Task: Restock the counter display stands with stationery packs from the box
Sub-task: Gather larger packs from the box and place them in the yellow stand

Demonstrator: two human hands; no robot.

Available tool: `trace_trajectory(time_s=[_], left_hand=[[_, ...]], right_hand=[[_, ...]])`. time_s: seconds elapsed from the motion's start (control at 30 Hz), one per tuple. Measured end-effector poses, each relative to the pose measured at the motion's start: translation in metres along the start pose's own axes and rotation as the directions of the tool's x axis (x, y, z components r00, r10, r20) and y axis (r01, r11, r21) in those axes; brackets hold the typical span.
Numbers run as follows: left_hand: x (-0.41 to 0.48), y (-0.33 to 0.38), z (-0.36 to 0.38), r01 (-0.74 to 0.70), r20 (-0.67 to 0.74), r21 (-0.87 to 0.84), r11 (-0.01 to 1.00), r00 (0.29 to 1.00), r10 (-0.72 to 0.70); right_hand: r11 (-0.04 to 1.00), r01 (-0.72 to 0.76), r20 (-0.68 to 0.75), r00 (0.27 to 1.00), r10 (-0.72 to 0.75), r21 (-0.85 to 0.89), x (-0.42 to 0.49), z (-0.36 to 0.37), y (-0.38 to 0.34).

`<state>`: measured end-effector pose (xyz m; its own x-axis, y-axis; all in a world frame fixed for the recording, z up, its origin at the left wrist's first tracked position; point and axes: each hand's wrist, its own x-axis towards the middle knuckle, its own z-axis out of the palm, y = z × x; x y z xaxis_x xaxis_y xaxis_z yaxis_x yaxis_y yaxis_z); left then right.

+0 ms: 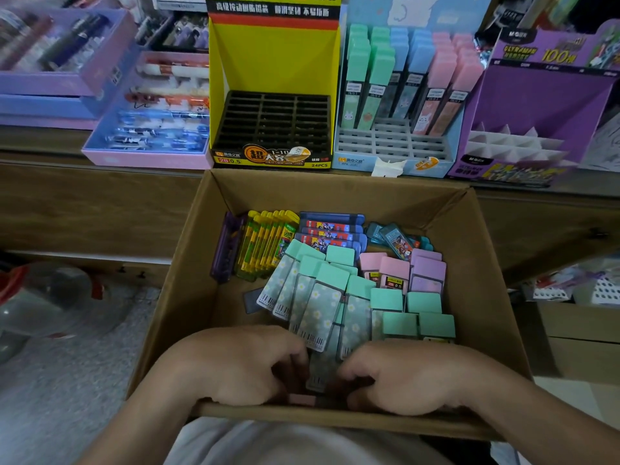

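Observation:
A cardboard box (483, 283) in front of me holds several lead-refill packs: mint-capped floral ones (318, 303), pink ones (392, 273), lilac ones (427, 270), yellow ones (265, 246) and dark blue ones (330, 229). Both hands are down at the box's near wall with curled fingers. My left hand (241, 367) and my right hand (402, 377) close in on a pale pack (317, 374) between them; what each one grips is hidden. On the counter stand a yellow display stand (273, 72) with an empty black grid, a blue stand (396, 142) half filled with pastel packs, and a purple stand (536, 105).
Trays of pens (151, 129) sit on the counter at the left. A clear plastic container (50, 303) rests on the floor to the left of the box. Another cardboard box (577, 333) stands at the right.

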<state>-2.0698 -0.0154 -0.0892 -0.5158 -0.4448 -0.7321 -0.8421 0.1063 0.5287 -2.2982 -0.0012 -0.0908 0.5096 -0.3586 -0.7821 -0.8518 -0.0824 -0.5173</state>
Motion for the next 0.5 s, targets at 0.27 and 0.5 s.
trace_trajectory(time_s=[0.27,0.5], left_hand=[[-0.004,0.000,-0.004,-0.046,0.071,-0.153,0.987,0.996,0.058],[-0.001,-0.008,0.000,-0.096,0.020,-0.306,0.947,0.994,0.107]], right_hand=[[0.995,0.037,-0.045,0.998,-0.033,0.091,-0.003,0.002,0.003],[0.970,0.004,-0.147,0.989,0.033,0.244,0.003,0.006,0.013]])
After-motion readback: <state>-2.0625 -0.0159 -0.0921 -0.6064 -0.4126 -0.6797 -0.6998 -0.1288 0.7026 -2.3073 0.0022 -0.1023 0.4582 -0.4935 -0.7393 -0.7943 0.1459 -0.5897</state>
